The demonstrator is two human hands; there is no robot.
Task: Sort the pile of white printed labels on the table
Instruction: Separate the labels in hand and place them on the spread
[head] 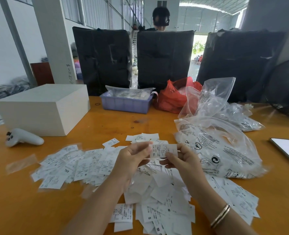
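A wide pile of white printed labels (93, 165) with size marks such as XXL, XL, M and S covers the orange table (30, 209) in front of me. More labels (162, 209) lie loose under my forearms. Above the pile, both hands hold up one white label marked XL (162, 150). My left hand (131, 158) pinches its left edge. My right hand (182, 158) pinches its right and lower edge with thumb and fingers.
A white box (43, 107) and a white controller (24, 137) sit at the left. A purple tray (126, 103), a red bag (172, 97) and clear plastic bags (221, 150) stand behind and right. A phone (287, 150) lies far right. A person sits behind black panels.
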